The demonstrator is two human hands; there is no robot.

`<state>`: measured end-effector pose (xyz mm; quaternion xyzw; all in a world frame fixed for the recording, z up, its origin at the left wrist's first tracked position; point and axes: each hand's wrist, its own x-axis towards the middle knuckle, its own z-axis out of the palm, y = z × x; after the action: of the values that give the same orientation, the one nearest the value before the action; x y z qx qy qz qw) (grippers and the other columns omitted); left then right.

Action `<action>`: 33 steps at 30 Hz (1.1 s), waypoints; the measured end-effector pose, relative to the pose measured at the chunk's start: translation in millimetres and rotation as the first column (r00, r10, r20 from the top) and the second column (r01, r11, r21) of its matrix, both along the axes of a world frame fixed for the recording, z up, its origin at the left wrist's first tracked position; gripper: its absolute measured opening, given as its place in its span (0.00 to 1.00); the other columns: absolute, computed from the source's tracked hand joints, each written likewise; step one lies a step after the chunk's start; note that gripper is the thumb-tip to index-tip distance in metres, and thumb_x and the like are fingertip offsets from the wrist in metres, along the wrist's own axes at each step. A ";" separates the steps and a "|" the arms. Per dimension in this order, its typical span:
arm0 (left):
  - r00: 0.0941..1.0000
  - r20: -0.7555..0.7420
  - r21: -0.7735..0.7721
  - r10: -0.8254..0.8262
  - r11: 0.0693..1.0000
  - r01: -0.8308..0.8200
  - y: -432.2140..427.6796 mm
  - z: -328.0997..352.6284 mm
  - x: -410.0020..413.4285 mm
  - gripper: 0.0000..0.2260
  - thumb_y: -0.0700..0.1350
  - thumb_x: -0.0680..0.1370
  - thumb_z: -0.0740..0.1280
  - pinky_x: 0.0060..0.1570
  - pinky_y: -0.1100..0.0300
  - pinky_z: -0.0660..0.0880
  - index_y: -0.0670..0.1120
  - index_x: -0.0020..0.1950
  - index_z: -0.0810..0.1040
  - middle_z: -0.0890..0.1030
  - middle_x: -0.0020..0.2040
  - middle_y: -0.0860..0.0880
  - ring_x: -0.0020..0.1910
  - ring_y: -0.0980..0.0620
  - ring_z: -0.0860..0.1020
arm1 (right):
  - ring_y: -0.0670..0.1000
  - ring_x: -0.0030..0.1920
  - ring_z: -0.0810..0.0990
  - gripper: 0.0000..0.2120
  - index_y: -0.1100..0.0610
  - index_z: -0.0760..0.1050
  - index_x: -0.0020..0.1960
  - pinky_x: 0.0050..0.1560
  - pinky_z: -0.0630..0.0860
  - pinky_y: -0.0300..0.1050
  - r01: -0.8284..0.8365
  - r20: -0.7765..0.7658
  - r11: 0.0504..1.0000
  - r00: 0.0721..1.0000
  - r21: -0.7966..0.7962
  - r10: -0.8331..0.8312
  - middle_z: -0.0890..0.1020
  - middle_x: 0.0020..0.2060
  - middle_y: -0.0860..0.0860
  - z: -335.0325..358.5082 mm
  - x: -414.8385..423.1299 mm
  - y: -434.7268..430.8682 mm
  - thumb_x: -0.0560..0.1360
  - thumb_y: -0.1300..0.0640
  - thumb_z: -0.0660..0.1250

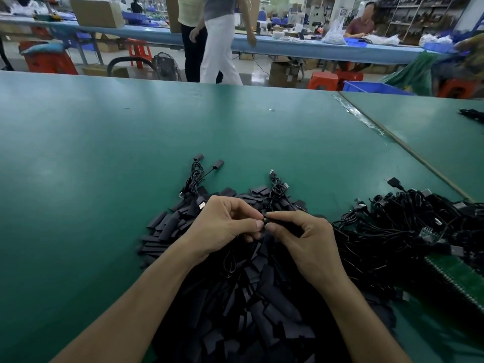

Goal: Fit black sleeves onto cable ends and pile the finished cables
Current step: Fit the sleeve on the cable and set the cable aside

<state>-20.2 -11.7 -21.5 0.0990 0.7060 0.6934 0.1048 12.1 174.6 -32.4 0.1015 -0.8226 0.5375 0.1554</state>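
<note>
Black sleeve (265, 219) in the fingertip pinch grip of left hand (225, 225) and right hand (311, 241).

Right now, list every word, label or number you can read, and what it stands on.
No text can be read.
Cardboard box under the far table: dark patch, perhaps a label, too blurred.
Green circuit board at right: any print too small.

Green worktable (131, 127); long blue bench (288, 47) behind; red stools (323, 80), floor fan (166, 66); blurred shelving (419, 17), possibly parts racks
</note>
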 end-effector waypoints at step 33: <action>1.000 -0.019 -0.024 -0.013 1.000 0.012 1.4 -0.7 2.1 0.05 0.31 0.75 0.73 0.35 0.63 0.78 0.39 0.45 0.79 0.85 0.37 0.39 0.34 0.49 0.84 | 0.42 0.37 0.83 0.14 0.45 0.79 0.48 0.39 0.79 0.34 0.153 -0.024 0.982 0.987 -0.112 -0.157 0.84 0.38 0.40 -3.2 0.0 -1.5 0.67 0.54 0.80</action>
<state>-18.1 -10.3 -22.2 0.1086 0.7147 0.6831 0.1036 12.1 173.1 -35.6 0.0371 -0.7946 0.5664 0.2155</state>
